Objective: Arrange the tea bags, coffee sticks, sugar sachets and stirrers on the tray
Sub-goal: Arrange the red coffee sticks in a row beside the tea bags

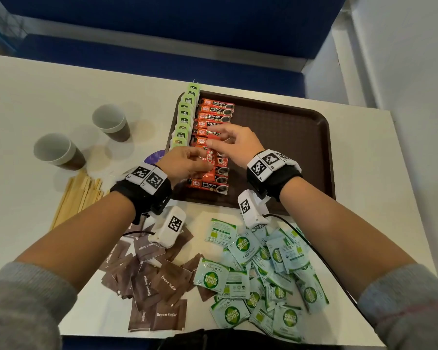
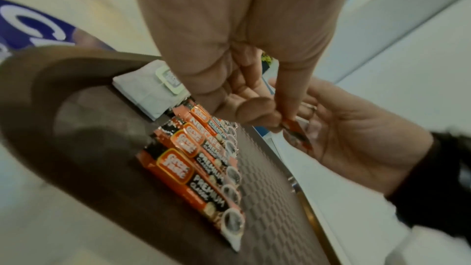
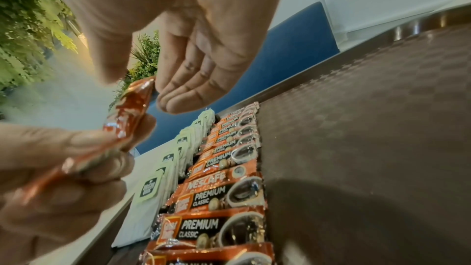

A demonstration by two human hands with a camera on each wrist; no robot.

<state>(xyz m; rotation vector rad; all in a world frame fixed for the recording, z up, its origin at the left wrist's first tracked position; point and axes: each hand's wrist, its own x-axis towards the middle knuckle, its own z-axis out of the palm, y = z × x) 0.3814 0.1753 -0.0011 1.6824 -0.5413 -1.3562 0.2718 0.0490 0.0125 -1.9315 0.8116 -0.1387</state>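
Note:
A brown tray (image 1: 288, 137) lies on the white table. Green-tagged tea bags (image 1: 185, 117) line its left edge, with a column of red coffee sticks (image 1: 216, 112) beside them. My left hand (image 1: 200, 160) pinches one red coffee stick (image 1: 210, 161) between thumb and finger, just above the lower part of that column. In the right wrist view this held stick (image 3: 125, 122) stands tilted up from the left hand (image 3: 63, 158). My right hand (image 1: 215, 140) hovers with loosely bent fingers by the stick's upper end; whether it touches is unclear. The left wrist view shows the right palm (image 2: 356, 128) behind the stick (image 2: 297, 138).
Brown sugar sachets (image 1: 157, 281) and pale blue coco sugar sachets (image 1: 263, 269) lie scattered near the table's front edge. Wooden stirrers (image 1: 79, 195) lie at the left, beyond them two paper cups (image 1: 109, 122) (image 1: 58, 152). The tray's right half is bare.

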